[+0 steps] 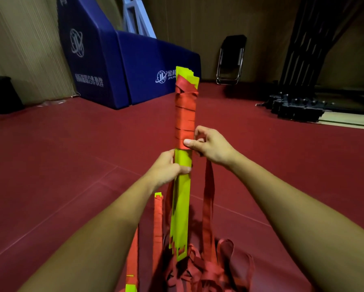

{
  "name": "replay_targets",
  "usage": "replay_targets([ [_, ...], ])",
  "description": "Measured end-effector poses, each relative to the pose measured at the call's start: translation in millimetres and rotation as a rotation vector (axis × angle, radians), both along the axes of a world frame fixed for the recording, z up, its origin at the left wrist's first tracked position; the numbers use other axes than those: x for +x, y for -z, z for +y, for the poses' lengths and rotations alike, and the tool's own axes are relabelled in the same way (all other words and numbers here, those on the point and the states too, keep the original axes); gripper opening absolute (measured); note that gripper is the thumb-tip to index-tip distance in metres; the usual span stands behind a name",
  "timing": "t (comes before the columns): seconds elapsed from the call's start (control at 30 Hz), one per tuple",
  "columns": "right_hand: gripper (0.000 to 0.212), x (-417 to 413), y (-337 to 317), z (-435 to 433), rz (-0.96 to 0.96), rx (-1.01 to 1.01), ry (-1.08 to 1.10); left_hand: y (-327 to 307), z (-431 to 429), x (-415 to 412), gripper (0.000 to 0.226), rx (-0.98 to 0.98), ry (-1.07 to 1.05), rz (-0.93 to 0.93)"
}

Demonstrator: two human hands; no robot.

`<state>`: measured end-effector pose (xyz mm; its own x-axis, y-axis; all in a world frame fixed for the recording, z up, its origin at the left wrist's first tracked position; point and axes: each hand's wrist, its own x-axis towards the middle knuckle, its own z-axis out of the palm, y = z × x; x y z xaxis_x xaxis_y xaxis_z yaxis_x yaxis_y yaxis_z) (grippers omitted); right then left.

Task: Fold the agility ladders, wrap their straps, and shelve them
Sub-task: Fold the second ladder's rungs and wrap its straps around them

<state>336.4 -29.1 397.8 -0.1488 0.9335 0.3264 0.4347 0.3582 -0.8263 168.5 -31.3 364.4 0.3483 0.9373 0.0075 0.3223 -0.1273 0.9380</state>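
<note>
Head view, looking down two bare forearms: a folded agility ladder, a bundle of yellow rungs, stands upright above the dark red floor, its upper part bound in turns of red strap. The left hand grips the bare yellow part just below the wrapping, fingers curled round it, while the right hand pinches the strap at the wrap's lower edge. A loose strap tail hangs from there to a tangled strap pile on the floor, a second wrapped bundle lies just left, and a blue padded base and folding chair stand by the far wall.
</note>
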Motion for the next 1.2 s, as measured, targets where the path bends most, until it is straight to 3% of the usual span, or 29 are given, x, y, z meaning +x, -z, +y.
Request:
replay_targets([
  [0.13,0.040,1,0,0,-0.052,-0.070,-0.013,-6,-6,1,0.034,-0.054,0.013,-0.064],
  [0.27,0.043,2,3,-3,0.025,-0.061,0.033,-6,-6,7,0.034,-0.038,0.021,-0.066],
  [0.33,0.041,-4,5,0,0.041,-0.063,0.105,2,0,11,0.039,0.074,-0.029,0.080],
  [0.43,0.046,-10,12,7,0.037,-0.074,0.220,12,0,15,0.065,0.208,-0.188,0.446],
  [0.53,0.055,-11,17,12,0.047,-0.087,0.292,15,-2,17,0.057,0.237,-0.298,0.607],
  [0.7,0.048,-5,17,8,0.000,-0.087,0.263,15,-1,19,0.046,0.231,-0.300,0.583],
  [0.93,0.056,12,10,-6,-0.352,-0.068,0.212,5,2,23,0.028,0.148,-0.147,0.572],
  [1.1,0.056,11,23,-11,-0.264,-0.054,0.302,0,-5,28,0.016,0.127,-0.058,0.572],
  [1.2,0.058,9,31,-11,-0.240,-0.050,0.361,14,-12,31,0.039,0.157,-0.069,0.552],
])
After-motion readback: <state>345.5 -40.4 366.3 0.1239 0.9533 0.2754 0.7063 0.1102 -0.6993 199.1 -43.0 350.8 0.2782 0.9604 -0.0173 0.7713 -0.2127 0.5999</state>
